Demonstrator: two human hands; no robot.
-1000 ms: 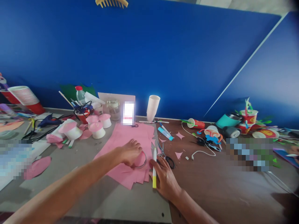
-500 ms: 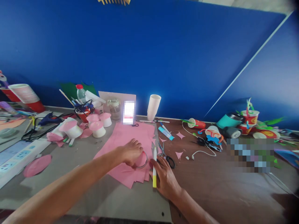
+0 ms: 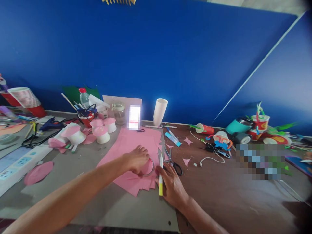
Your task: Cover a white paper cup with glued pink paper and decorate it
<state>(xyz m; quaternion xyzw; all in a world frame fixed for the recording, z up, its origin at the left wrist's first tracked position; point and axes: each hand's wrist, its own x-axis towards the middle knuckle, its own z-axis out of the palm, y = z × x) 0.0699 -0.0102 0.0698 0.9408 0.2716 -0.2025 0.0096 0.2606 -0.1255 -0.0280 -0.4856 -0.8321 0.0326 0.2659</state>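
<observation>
Pink paper sheets (image 3: pixel 136 139) lie stacked in the middle of the table. On them rests a round ring (image 3: pixel 153 167), its left edge under the fingers of my left hand (image 3: pixel 138 159), which are closed on it. My right hand (image 3: pixel 172 182) is beside the right edge of the sheets, with a white and yellow marker (image 3: pixel 161 182) held upright between thumb and fingers, tip up. Just behind that hand lie scissors (image 3: pixel 178 168) with black handles, partly covered by its fingers.
Pink-topped white cups (image 3: pixel 101 135) and a power strip (image 3: pixel 26 162) are at the left. A white cup stack (image 3: pixel 160 111) stands at the back. Pink scraps (image 3: pixel 186 161), a white cable (image 3: pixel 212 158) and decorated cups (image 3: pixel 221 138) lie to the right.
</observation>
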